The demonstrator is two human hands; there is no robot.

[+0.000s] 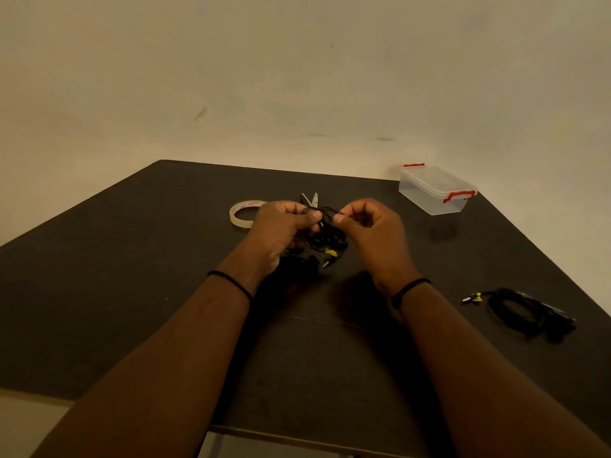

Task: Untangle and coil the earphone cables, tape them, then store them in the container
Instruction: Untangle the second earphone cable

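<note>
Both hands, left hand (281,226) and right hand (370,229), pinched tight on one tangled earphone cable (325,238) mid-bench (132,259); second cable bundle (525,312) near right edge.

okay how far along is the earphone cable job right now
One black cable lies coiled at the table's right edge; tape on it can't be seen. The left hand and right hand grip a tangled cable. The tape roll lies untouched, and the container is still lidded.

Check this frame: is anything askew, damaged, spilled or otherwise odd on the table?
Nothing stands out. Both hands, left and right, pinch a tangled black cable. The tape, scissors, closed container and a second cable lie apart on the table.
</note>
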